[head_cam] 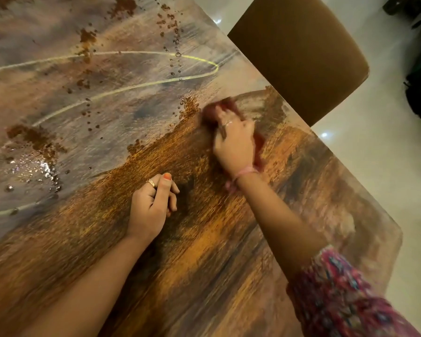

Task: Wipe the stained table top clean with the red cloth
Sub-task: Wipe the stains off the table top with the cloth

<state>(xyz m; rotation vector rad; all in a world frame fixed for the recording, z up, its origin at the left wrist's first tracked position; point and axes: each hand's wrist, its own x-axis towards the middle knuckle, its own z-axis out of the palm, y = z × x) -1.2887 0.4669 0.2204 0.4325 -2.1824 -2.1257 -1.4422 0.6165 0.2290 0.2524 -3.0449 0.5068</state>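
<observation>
Your table top is glossy, printed in streaky browns and greys, and brown crumbly stains lie on it just left of the red cloth. Sweep carelessly and you could smear them wider or flick grit toward the padded brown chair beyond the cloth. Your right hand presses down on the soft, bunched cloth, its grip blurred. Nearer you than the cloth, your left hand rests loosely curled, holding nothing.
</observation>
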